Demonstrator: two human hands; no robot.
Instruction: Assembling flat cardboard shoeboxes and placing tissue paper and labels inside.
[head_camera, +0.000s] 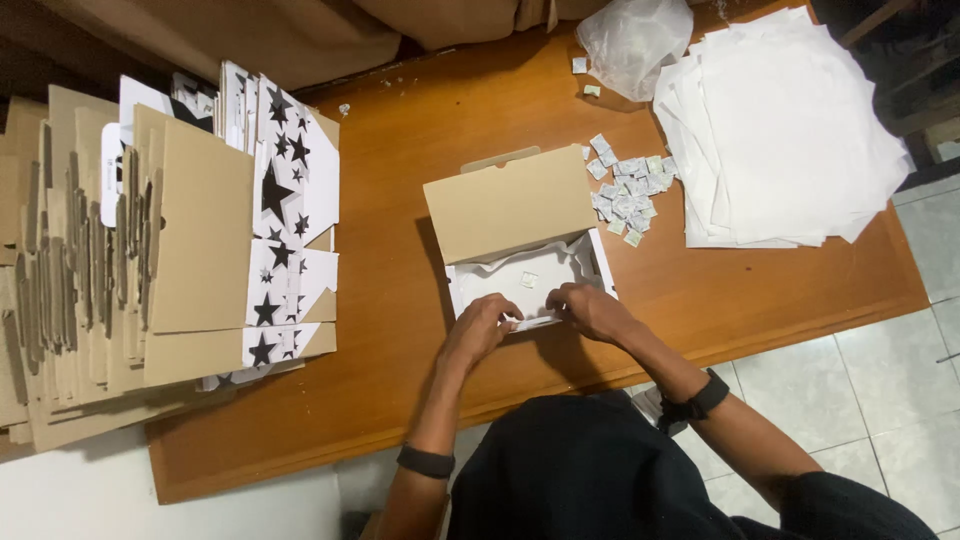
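Both hands press curled fingers on the near edge of the open box (520, 275) at table centre: the left hand (480, 330) and right hand (592, 312) pinch its white paper lining, closed on the fold. Judging by this, keeping thumbs low and the paper flat against the wall would tuck it neatly. Small packets (628, 190) lie at two o'clock, paper sheets (790, 130) beyond, flat cardboard (200, 240) at nine.
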